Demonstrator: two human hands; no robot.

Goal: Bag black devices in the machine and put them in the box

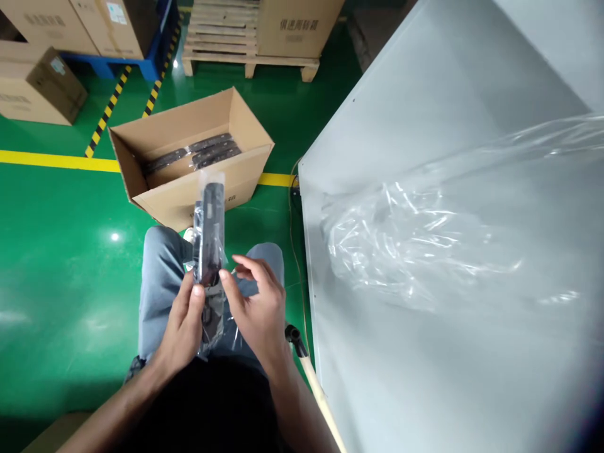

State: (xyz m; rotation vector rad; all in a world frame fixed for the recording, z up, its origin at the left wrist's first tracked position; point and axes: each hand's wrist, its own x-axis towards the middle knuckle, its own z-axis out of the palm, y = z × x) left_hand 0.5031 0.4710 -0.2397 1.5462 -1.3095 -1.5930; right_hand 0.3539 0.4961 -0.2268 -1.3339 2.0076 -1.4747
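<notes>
Above my lap is a long dark part in a clear plastic bag (213, 233), held upright lengthwise. My left hand (183, 321) grips its left side near the middle, thumb on top. Beside its right edge is my right hand (257, 302), with thumb and forefinger apart; the thumb tip is at the bag's edge, and I cannot tell if it touches. Just beyond the bagged part stands an open cardboard box (189, 189). Several similar dark bagged parts (214, 151) lie inside it.
To the right is a large grey surface (377, 352) with crumpled clear plastic film (396, 245) on it. A pale pole (315, 384) leans near its edge. Behind are a wooden pallet (221, 31), a blue pallet (153, 60) and closed cartons (40, 88) on the green floor.
</notes>
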